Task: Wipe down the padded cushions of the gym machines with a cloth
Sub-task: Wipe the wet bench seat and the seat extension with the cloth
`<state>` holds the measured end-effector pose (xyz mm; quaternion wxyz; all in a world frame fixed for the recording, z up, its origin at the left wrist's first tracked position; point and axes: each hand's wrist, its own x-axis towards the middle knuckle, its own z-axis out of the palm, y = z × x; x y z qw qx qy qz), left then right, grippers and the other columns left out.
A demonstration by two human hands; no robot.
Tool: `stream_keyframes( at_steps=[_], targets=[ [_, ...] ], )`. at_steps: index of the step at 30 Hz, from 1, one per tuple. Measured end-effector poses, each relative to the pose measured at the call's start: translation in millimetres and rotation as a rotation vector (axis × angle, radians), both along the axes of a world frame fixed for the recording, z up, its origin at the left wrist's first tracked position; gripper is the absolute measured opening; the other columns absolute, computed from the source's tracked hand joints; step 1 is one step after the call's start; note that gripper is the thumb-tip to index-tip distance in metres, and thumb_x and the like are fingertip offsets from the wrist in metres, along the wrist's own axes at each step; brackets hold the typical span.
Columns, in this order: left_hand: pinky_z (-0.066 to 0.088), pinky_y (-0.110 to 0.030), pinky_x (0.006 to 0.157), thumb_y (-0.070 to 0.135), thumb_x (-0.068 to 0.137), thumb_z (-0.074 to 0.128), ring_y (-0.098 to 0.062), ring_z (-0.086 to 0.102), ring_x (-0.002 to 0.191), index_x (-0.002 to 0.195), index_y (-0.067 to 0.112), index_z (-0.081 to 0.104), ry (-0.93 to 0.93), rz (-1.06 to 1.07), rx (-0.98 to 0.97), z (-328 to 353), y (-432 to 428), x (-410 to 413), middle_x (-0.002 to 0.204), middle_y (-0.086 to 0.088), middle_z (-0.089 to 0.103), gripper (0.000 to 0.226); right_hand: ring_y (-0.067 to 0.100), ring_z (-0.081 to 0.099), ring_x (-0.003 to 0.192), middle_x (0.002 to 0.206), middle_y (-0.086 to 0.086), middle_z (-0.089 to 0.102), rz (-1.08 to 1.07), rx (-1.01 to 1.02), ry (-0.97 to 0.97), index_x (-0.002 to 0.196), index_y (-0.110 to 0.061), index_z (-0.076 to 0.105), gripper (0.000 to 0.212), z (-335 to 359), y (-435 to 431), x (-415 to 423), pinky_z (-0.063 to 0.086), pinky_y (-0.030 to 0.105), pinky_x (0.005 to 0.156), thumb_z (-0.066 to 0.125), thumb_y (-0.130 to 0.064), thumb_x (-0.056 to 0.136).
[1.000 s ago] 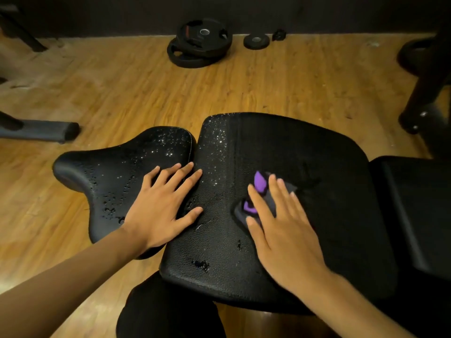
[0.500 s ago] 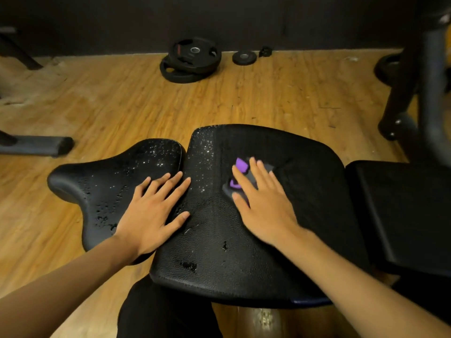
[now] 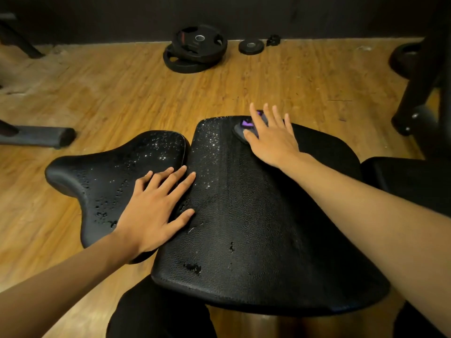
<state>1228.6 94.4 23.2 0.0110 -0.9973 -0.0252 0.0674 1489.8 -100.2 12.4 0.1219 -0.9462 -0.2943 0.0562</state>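
- The cloth (image 3: 240, 131), dark with purple patches, sits at the far edge of the big cushion (image 3: 256, 215). It is mostly under my palm, and only its left side shows.
- My right hand (image 3: 273, 140) lies flat on it, fingers straight and spread, pressing rather than gripping. The fingertips reach past the cushion's far rim.
- To do this stroke well I'd keep my palm's weight on the cloth so it can't slip out from under me, then sweep left. The droplets (image 3: 210, 142) shine in a band along the far-left side, while the middle looks wiped.
- A few wet spots near the near edge need a pass too.
- My left hand (image 3: 156, 203) rests flat, fingers relaxed and spread, bridging the seam between the big cushion and the smaller cushion (image 3: 109, 172) to its left. I judge it is steadying me.
- That smaller cushion is beaded with water all over, so it looks not yet wiped.
- Weight plates (image 3: 195, 50) lie far off on the wooden floor, well apart from my work.
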Motion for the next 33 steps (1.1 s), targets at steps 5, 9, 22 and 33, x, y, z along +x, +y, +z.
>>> stream_keyframes(
  at_steps=[5,9,22,33],
  targets=[
    [0.027,-0.053,0.118,0.072,0.102,0.01,-0.027,0.03,0.154,0.166,0.029,0.022,0.002,0.006,0.003,1,-1,-1,0.17,0.0,0.028,0.078,0.021,0.002,0.157,0.17,0.005,0.01,0.088,0.265,0.081,0.163,-0.026,-0.004,0.073,14,-34,-59,-0.004,0.029,0.118,0.043,-0.022,0.107],
    [0.025,-0.054,0.12,0.072,0.102,0.011,-0.027,0.031,0.153,0.166,0.029,0.021,0.005,0.004,-0.003,1,-2,-2,0.169,0.0,0.03,0.078,0.021,0.016,0.157,0.167,0.004,0.025,0.209,0.234,0.065,0.161,-0.017,0.028,0.069,5,-84,-146,0.007,0.036,0.127,0.032,-0.033,0.094],
    [0.028,-0.059,0.118,0.071,0.101,0.017,-0.031,0.035,0.15,0.165,0.026,0.027,-0.008,-0.013,-0.008,-1,0,1,0.167,-0.003,0.034,0.078,0.023,-0.003,0.158,0.172,0.004,0.006,-0.043,0.031,-0.054,0.163,-0.027,0.014,0.061,1,28,7,-0.008,0.047,0.126,0.021,-0.053,0.109],
    [0.028,-0.059,0.118,0.07,0.102,0.013,-0.033,0.037,0.149,0.165,0.024,0.027,-0.003,-0.01,0.007,0,-2,0,0.165,-0.005,0.037,0.079,0.024,0.023,0.154,0.167,0.008,0.025,0.2,0.021,-0.005,0.158,-0.023,0.031,0.064,3,-94,-238,0.019,0.038,0.119,0.022,-0.05,0.102]
  ],
)
